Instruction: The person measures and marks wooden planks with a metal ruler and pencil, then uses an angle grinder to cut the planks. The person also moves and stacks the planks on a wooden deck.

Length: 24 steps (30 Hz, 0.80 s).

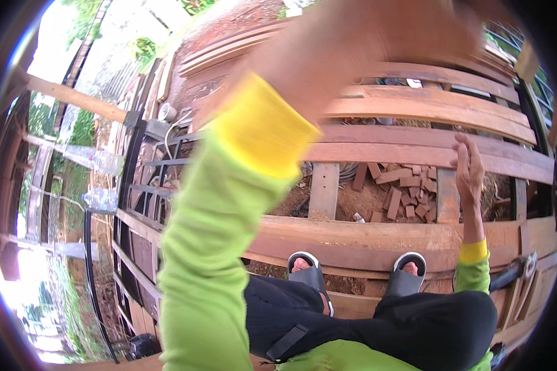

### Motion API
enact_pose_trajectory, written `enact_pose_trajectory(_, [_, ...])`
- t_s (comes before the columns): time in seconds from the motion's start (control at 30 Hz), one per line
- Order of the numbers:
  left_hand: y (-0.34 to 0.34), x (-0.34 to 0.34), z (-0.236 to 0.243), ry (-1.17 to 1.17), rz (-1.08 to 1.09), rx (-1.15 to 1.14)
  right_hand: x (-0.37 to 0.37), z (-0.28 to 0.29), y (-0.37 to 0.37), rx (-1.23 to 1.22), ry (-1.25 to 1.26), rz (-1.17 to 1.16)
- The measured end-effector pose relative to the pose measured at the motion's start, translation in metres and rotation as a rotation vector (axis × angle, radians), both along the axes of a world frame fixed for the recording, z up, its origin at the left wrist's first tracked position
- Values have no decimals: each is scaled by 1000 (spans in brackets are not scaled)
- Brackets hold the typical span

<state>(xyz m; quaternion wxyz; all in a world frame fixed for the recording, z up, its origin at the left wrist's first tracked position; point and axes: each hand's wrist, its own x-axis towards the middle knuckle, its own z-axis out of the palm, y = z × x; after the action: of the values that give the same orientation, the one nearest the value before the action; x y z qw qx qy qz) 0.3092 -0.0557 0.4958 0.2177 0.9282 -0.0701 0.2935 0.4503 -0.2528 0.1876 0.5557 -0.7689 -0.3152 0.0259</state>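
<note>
My left hand (377, 43) is raised close in front of me, smeared by motion and cut off by the upper edge. Its fingers do not show clearly, and I cannot make out anything in it. Lower down on the right, my right hand (470, 170) is held up over the wooden beams (414, 148) with its fingers loosely stretched and nothing in them. Whether it touches the wood behind it, I cannot tell. Both wrists come out of green sleeves with yellow cuffs.
Small wooden offcuts (408, 188) lie on the earth between the beams. My sandalled feet rest by the near plank (377, 238). A dark tool with a metal end (520, 269) lies at right. Clear plastic bottles (102, 201) stand at left, beside a black metal frame (130, 167).
</note>
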Motion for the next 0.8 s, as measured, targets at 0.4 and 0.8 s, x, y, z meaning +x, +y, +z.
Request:
enact_pose_trajectory(0.4, [-27, -54, -341, 309, 230, 56, -76, -132, -35, -4, 349, 272])
enact_pose_trajectory(0.8, [-14, -66, -435, 382, 163, 69, -126, -117, -31, -400, 240, 379])
